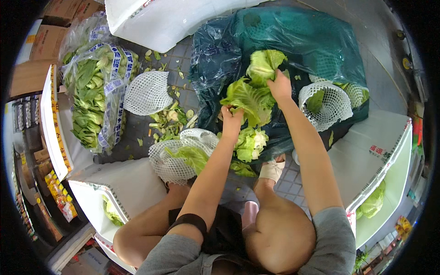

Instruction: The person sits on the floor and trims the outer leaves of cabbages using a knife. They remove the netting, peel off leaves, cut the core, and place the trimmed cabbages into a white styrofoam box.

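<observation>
My left hand [233, 118] grips the lower left edge of a large leafy outer leaf of a lettuce or cabbage [252, 101]. My right hand [280, 86] is at the right side of a pale green head [263, 68], its fingers partly hidden by the leaves; the head touches the large leaf. Just below my hands lies a head with a pale cut stem [251, 144]. A dark green plastic bag [295, 34] spreads beneath and behind them. A white foam net sleeve [325, 106] with a leaf inside lies right of my right forearm.
At the left stands a clear bag of leafy greens [92, 96], beside a foam net [147, 92]. More nets [172, 161] and trimmed scraps [172, 118] lie on the tiled floor. White foam boxes stand left [134, 175], right [364, 147] and at the top [154, 27].
</observation>
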Tool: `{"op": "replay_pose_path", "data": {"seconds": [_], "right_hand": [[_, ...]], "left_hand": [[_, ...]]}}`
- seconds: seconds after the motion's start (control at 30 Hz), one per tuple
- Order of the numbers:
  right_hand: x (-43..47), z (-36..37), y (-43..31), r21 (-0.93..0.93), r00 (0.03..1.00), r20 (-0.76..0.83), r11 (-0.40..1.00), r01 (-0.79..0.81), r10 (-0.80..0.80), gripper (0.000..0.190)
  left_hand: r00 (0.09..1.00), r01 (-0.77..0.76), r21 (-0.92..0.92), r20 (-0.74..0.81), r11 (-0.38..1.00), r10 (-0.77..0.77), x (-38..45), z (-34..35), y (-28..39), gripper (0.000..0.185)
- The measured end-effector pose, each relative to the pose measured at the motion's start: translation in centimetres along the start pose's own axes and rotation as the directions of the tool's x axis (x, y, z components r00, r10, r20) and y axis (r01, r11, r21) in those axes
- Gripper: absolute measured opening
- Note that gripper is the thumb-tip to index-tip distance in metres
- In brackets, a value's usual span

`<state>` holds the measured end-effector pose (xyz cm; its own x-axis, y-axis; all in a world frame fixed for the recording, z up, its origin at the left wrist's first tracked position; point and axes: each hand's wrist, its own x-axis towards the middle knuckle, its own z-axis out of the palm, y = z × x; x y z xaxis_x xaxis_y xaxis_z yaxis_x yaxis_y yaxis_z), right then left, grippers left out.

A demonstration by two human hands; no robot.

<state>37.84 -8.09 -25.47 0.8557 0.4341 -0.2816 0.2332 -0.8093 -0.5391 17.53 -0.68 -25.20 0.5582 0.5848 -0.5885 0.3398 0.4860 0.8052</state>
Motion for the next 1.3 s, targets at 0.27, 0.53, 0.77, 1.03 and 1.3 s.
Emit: {"op": "replay_pose_path", "data": {"seconds": [0.27,0.53,0.77,1.03,1.3], "right_hand": [[-14.6,0.0,-0.2,0.606,0.989,0.148,0.792,-0.072,-0.024,0.026],[-21.7,-7.7,-8.8,0.696,0.728,0.597,0.670,-0.259,-0.338,0.022],[-23.7,-11.8,-11.9,0.936,0.881,0.264,0.325,-0.136,-0.392,0.032],[-18.8,2.9,1.0,-0.004,0.899,0.261,0.930,0.366,-0.353,0.061],[-19.1,4.1,0.3,-0.441,0.855,0.518,0.864,0.243,0.024,0.068]], "left_hand": [[0.976,0.052,-0.269,0.216,0.962,0.007,-4.4,2.6,1.3,0.103],[0.997,-0.052,-0.499,0.020,0.865,0.071,-11.3,-1.5,8.3,0.035],[0.900,-0.414,-0.210,-0.240,0.886,0.364,-19.9,-14.9,24.3,0.035],[0.578,0.117,0.812,-0.523,0.572,0.626,-41.2,-39.3,26.4,0.053],[0.903,0.077,0.913,-0.234,0.401,0.359,-29.9,-34.5,20.0,0.054]]}}
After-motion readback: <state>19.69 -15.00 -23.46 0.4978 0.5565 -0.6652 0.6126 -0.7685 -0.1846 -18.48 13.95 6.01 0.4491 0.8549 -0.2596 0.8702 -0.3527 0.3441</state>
